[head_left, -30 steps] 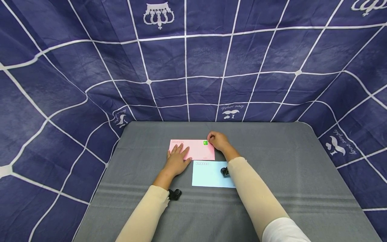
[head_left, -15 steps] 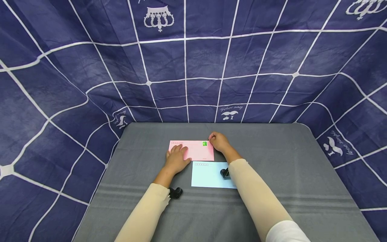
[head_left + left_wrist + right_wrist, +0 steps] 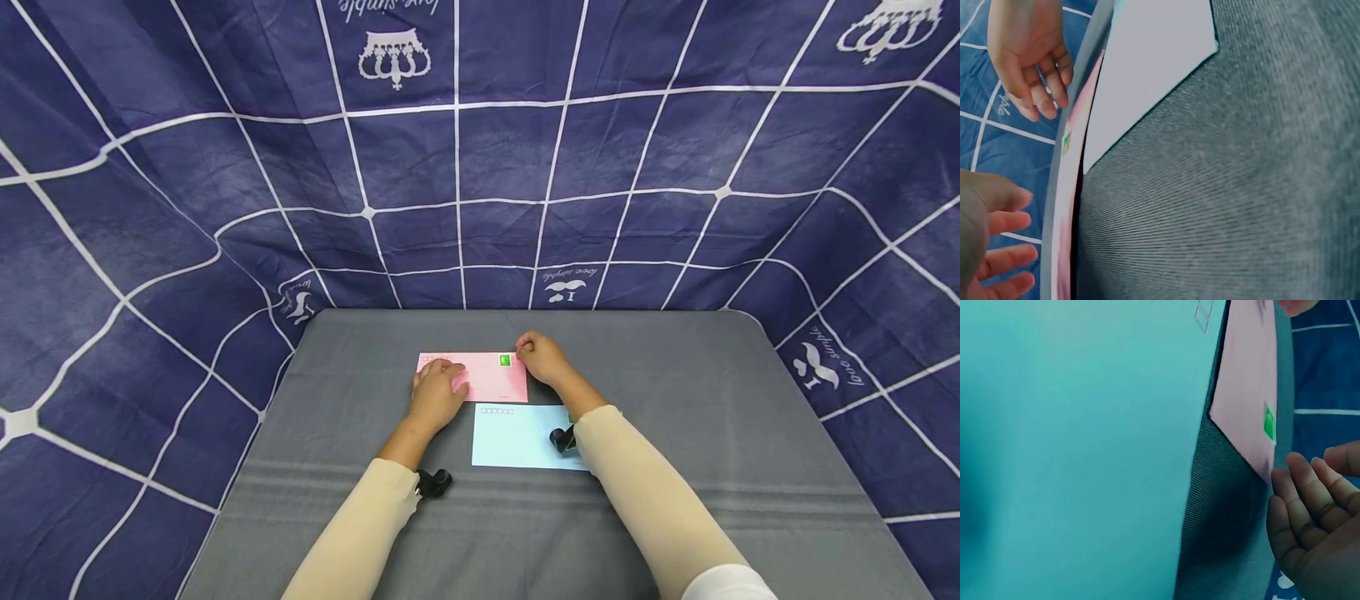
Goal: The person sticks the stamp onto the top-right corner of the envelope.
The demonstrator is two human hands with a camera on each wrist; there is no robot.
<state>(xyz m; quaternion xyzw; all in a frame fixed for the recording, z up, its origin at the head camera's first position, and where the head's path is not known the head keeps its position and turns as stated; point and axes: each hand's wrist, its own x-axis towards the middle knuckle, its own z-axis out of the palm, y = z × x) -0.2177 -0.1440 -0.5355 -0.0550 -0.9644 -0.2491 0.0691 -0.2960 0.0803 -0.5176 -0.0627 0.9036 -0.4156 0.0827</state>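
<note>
A pink envelope [image 3: 491, 377] with a green stamp [image 3: 505, 360] at its top right corner lies on the grey table. My left hand [image 3: 437, 396] is over the envelope's left part, its fingers loosely bent and held above the paper in the left wrist view. Beside the stamped corner is my right hand [image 3: 545, 358], fingers relaxed and curved, with nothing seen between them in the right wrist view [image 3: 1316, 519]. Below the pink one lies a light blue envelope [image 3: 517, 437]; my right forearm hides its right end.
Grey cloth [image 3: 360, 358] covers the table. Blue curtains with white grid lines [image 3: 495, 150] stand along its back and sides. A small black camera [image 3: 433, 483] is strapped to the left wrist, another [image 3: 561, 439] to the right.
My left hand's fingers, first spread flat on the pink envelope, have drawn together and lifted. The right hand has shifted slightly away from the stamp. The head view has tilted up a little.
</note>
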